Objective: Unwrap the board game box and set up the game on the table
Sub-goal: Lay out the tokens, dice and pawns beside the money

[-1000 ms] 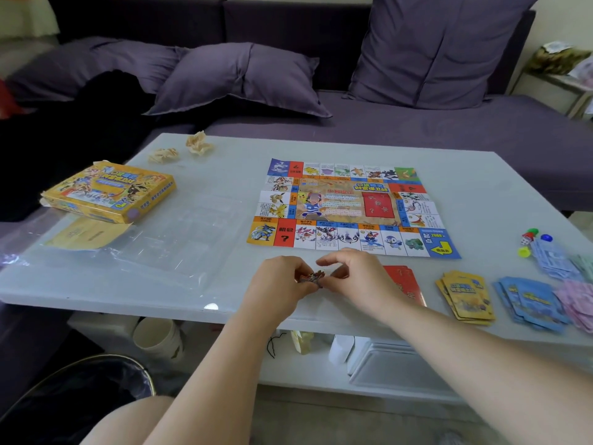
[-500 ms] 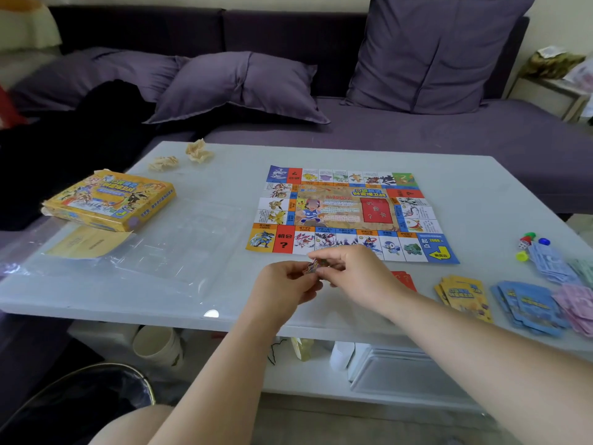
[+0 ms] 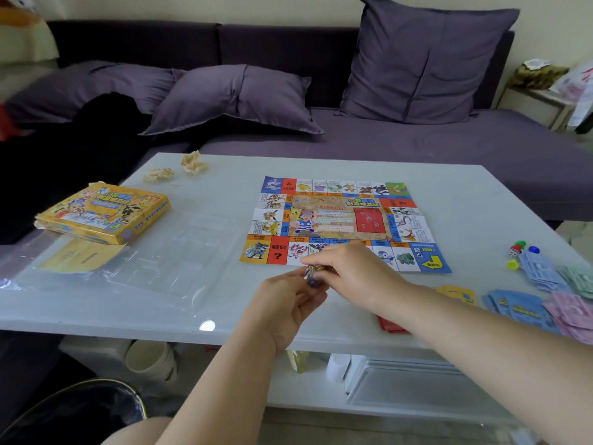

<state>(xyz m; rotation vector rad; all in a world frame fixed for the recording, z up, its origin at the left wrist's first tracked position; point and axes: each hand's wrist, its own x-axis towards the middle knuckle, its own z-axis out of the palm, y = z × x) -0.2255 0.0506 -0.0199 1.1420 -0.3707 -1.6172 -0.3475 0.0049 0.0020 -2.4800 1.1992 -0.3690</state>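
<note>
The left hand and right hand meet above the surface, near its front edge, both pinching 1 small piece, probably to separate or open it before placing it. It looks blurred, purple and yellow. The board lies unfolded just beyond; the yellow box sits well left.

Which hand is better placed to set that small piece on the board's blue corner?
Right, probably: the right hand, over the board and nearer the blue corner, pinches the small piece; the left hand holds it too, short of the board.
</note>
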